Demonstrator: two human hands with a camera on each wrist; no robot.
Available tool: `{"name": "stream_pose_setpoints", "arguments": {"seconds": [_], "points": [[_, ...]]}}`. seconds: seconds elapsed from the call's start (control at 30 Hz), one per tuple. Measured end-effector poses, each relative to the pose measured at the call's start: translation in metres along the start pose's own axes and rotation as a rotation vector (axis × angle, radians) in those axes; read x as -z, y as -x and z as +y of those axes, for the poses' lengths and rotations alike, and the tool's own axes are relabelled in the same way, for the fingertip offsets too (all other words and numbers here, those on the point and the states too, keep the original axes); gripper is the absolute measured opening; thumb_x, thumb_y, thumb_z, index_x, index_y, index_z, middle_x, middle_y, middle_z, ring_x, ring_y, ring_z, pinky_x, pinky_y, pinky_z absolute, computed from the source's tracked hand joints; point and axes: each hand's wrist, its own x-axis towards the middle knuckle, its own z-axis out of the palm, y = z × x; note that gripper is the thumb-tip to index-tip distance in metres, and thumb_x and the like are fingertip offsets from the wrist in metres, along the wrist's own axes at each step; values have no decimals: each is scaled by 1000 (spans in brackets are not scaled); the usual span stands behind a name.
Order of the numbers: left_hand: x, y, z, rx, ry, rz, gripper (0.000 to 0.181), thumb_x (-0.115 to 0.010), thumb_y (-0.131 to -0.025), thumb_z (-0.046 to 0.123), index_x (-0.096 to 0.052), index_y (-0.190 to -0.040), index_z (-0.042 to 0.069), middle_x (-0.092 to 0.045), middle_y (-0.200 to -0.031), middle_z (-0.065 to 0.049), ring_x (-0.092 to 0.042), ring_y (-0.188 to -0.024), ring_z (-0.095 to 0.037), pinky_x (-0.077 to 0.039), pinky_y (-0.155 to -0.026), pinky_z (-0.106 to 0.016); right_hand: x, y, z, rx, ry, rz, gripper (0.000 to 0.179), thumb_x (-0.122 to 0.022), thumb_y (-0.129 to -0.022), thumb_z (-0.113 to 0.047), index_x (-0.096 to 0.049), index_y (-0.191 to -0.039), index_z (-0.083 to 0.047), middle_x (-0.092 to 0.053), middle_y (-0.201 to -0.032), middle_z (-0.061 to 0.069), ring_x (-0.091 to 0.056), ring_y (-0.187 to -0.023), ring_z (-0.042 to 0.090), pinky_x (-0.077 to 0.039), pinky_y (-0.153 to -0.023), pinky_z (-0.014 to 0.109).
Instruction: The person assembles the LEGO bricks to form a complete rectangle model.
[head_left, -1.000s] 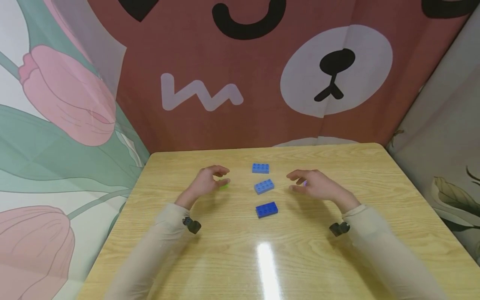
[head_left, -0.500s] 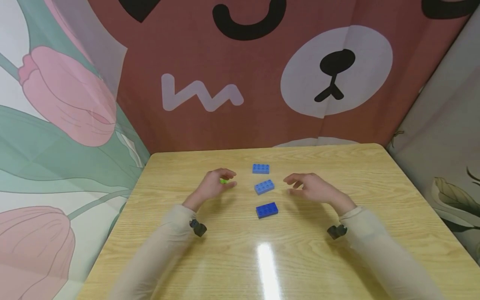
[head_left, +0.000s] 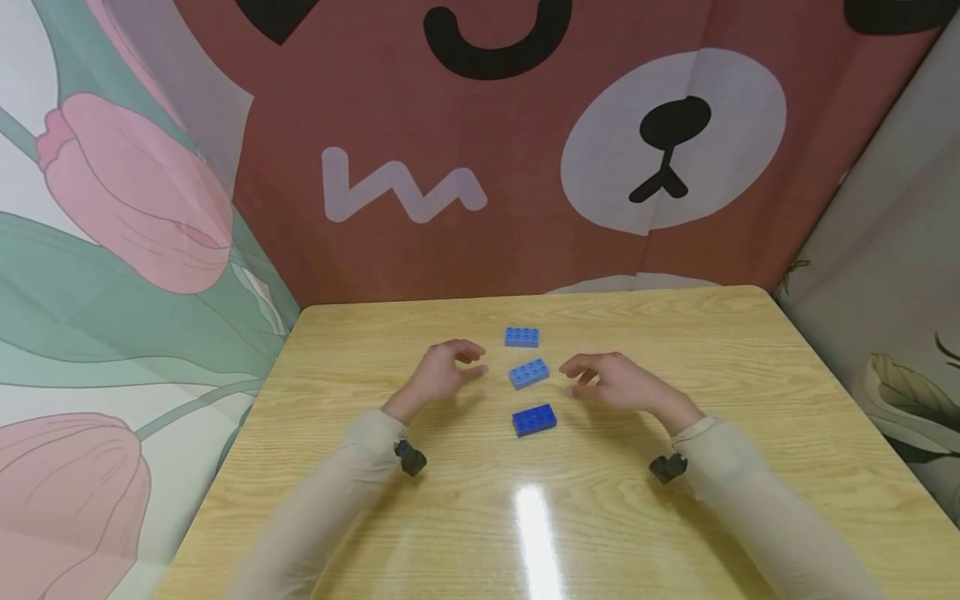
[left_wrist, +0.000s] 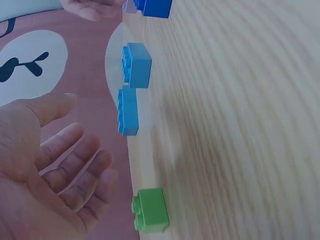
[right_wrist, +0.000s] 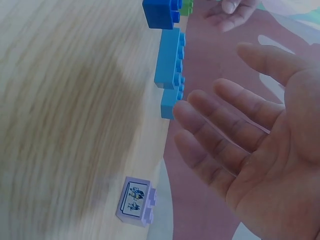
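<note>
left grip loosely curled | green brick on wooden table

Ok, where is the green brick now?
The green brick sits on the table at the bottom of the left wrist view; in the head view, the left hand, left of the dark blue brick, hides it.

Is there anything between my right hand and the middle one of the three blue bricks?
Nothing visible stands between your right hand and the middle blue brick; the far blue brick and the dark blue brick lie off that path.

White glare on table; shadows soft, diffuse.
</note>
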Motion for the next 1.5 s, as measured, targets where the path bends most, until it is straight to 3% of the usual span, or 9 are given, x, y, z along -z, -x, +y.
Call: {"name": "stream_pose_setpoints", "arguments": {"seconds": [0.23,0.7,1.0,1.5], "points": [[-8,-2,6,25,45,-11,37,-71,-94,29,-68,-124,8,-71,-120,-11,-67,-110,-26,-54,-95,-41,-7,-2,-2,-4,0,-13,38,-66,-97,-25,-64,-130,-6,-69,-125,12,-68,-105,24,-57,-87,39],[-27,-8,12,68,63,-38,35,-73,-93,29,-69,-122,10,-72,-116,-5,-67,-107,-21,-55,-92,-37,-20,-7,0,55,-3,-28,33,-68,-95,-24,-67,-122,-6,-74,-112,7,-71,-95,18,-58,-82,34],[-36,-12,15,86,58,-53,30,-73,-92,28,-71,-119,14,-73,-115,-3,-67,-106,-20,-56,-90,-36,-24,-10,-5,14,-35,-74,33,-69,-95,-24,-66,-124,-8,-72,-117,8,-70,-100,20,-58,-87,37],[-50,-19,19,99,23,-75,30,-72,-93,29,-70,-119,15,-73,-114,-2,-67,-104,-17,-56,-89,-32,-33,-13,-5,25,-25,-106,32,-73,-91,-23,-68,-121,-11,-72,-117,3,-70,-99,15,-58,-86,33]]}}
